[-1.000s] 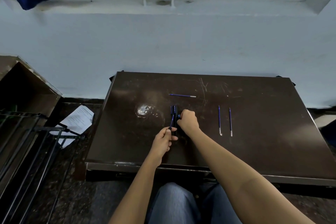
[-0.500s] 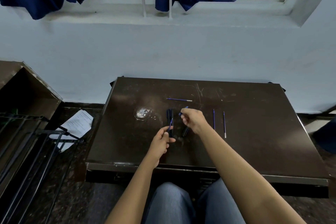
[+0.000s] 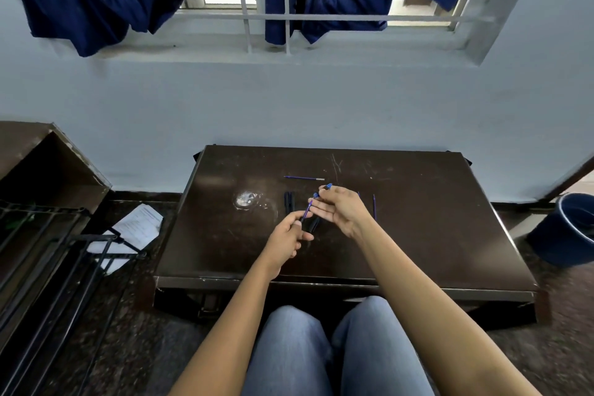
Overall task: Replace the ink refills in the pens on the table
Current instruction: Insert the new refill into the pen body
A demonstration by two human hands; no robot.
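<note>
Slanting away rightward, refill [image 3: 308, 209] rises from left hand [image 3: 287, 239].

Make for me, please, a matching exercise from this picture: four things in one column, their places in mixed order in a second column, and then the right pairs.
Things
1. thin blue refill
2. pen with a blue end
3. loose refill
4. bucket

Places
A. on the floor, to the right of the table
B. lying crosswise on the far part of the table
C. pinched by the left hand
D. held by the right hand

Right pairs: 1-C, 2-D, 3-B, 4-A
</note>
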